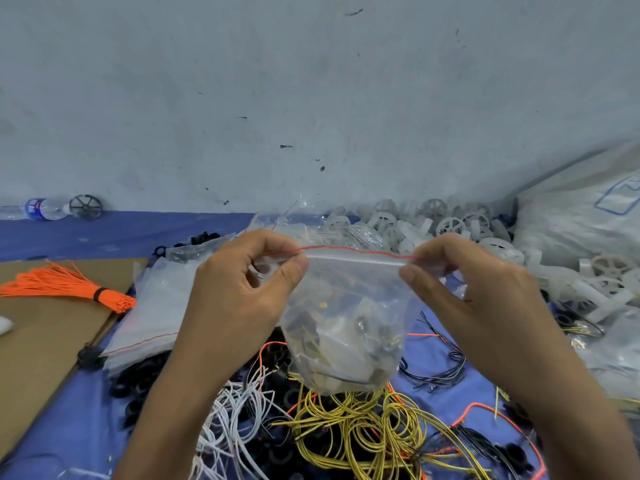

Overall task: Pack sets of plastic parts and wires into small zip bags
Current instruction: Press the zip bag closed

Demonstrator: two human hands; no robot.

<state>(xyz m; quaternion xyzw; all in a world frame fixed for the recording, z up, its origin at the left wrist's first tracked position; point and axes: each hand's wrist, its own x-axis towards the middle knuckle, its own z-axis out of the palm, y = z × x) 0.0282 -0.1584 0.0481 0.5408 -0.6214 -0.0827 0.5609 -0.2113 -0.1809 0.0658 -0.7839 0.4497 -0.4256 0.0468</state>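
Hands pinching zip bag [346,327] top, left [242,289], right [460,289], parts inside

We can read nothing: the blue label [34,206] on the bottle [52,209] is blurred, and the blue print [620,199] on the sack [561,223] shows only outlines.

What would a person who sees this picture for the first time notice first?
First the clear, partly filled zip bag in the middle, which the left hand and the right hand pinch at the two ends of its red-lined top. Next the bright orange bundle on the cardboard at the left, and the tangle of yellow wires below the bag.
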